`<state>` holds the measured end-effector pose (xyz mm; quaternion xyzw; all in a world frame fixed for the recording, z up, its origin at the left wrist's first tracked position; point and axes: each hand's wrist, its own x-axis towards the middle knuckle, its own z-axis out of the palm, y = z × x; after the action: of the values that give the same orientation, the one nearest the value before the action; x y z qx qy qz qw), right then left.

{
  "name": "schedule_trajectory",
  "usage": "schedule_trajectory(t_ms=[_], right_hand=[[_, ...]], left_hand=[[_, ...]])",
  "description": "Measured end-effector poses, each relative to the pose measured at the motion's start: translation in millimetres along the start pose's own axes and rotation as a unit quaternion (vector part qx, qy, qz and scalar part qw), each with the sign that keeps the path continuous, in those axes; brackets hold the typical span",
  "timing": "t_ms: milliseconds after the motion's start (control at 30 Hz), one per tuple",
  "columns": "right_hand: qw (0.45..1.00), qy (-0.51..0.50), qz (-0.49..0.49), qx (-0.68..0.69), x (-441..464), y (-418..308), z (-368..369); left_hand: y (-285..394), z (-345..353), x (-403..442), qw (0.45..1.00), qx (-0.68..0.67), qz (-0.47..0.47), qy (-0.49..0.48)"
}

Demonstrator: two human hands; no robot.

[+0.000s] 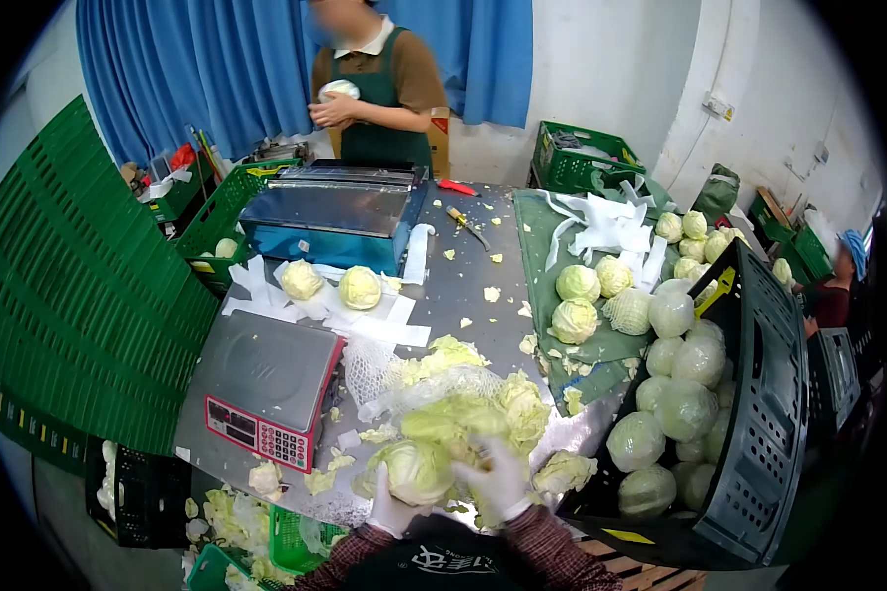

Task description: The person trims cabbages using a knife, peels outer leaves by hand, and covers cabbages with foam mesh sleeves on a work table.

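Note:
A pale green cabbage [416, 471] rests in my gloved left hand [394, 510], whose fingers wrap its lower left side. My gloved right hand [498, 481] is at the cabbage's right side, close to loose outer leaves; motion blur hides how its fingers are set. A pile of cabbage leaves [524, 414] lies just beyond both hands, partly over clear plastic and white foam netting [365, 379]. Left of the hands stands a grey scale [276, 364] with a red-edged keypad.
At right, a black crate [759, 394] holds wrapped cabbages [685, 409]. Bare cabbages [577, 283] sit on green cloth [542, 236]. A wrapping machine [330, 222], knife [468, 227] and red-handled tool [458, 187] lie farther back. Another person [379, 89] across the table holds a cabbage [339, 91].

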<state>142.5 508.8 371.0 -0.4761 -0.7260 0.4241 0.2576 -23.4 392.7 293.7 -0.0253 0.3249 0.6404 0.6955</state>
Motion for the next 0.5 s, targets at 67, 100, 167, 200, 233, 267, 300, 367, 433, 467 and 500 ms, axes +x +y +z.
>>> schedule_trajectory(t_ms=[67, 100, 167, 200, 233, 267, 300, 367, 433, 467, 500], right_hand=[[0.999, 0.0, -0.046, -0.019, -4.9, 20.9, 35.7], [0.995, -0.003, -0.094, -0.037, -2.9, 25.9, 42.6], [0.998, -0.03, -0.049, -0.026, 8.0, 31.6, 35.0], [0.998, -0.06, -0.006, -0.012, 11.5, 31.7, 30.9], [0.998, -0.058, -0.006, -0.011, 14.3, 34.4, 27.9], [0.995, -0.084, -0.029, -0.035, 17.9, 37.8, 24.1], [0.991, -0.111, -0.05, -0.059, 20.2, 40.1, 21.8], [0.988, -0.121, -0.08, -0.051, 23.4, 41.4, 21.3], [0.984, -0.134, -0.11, -0.045, 16.5, 37.9, 22.0], [0.99, -0.09, -0.104, -0.037, 10.4, 29.3, 20.0], [0.994, -0.045, -0.097, -0.03, 5.8, 23.6, 17.3]], left_hand=[[-5.7, 26.2, -1.9, 0.984, -0.068, -0.054, 0.155], [-5.6, 22.8, -4.5, 0.984, -0.067, -0.058, 0.155], [3.0, 19.0, -14.5, 0.987, 0.144, -0.065, 0.027], [10.6, 25.1, -23.9, 0.974, 0.21, -0.03, 0.075], [15.4, 22.8, -23.4, 0.974, 0.211, -0.03, 0.075], [21.3, 19.9, -21.6, 0.866, 0.444, 0.195, 0.122], [27.6, 16.1, -22.2, 0.656, 0.623, 0.396, 0.155], [53.4, 31.7, -11.9, 0.516, 0.763, 0.377, 0.098], [52.6, 41.1, 13.8, 0.449, 0.849, 0.262, -0.092], [46.7, 26.4, 26.6, 0.549, 0.794, 0.231, -0.118], [46.1, 30.6, 28.1, 0.549, 0.793, 0.235, -0.119]])
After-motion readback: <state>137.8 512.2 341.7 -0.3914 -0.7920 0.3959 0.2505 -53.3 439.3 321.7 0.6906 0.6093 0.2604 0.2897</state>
